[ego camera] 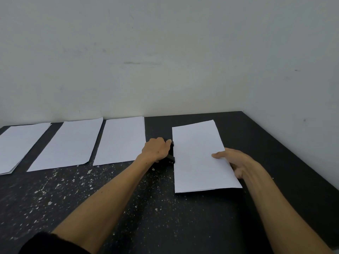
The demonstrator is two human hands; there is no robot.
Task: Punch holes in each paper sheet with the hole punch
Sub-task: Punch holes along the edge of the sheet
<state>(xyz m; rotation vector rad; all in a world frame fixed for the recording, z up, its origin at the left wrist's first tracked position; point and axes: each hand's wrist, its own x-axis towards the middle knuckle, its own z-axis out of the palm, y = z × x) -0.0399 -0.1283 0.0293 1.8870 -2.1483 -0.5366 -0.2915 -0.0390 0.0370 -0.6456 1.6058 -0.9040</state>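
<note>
While the black hole punch (170, 153) is sitting on the dark speckled table (128, 198), the left hand (156, 150) is lying over its top with the fingers curled down around it, hiding most of the tool. Touching the punch's right side, a white paper sheet (198, 158) is lying flat with its left edge meeting the punch. The right hand (233, 162) is gripping that sheet's far edge from the punch, thumb on top and the other fingers tucked beneath. Left of the punch, three more white sheets (121, 141) (67, 145) (16, 143) are lying in a row along the pale wall (165, 52).
</note>
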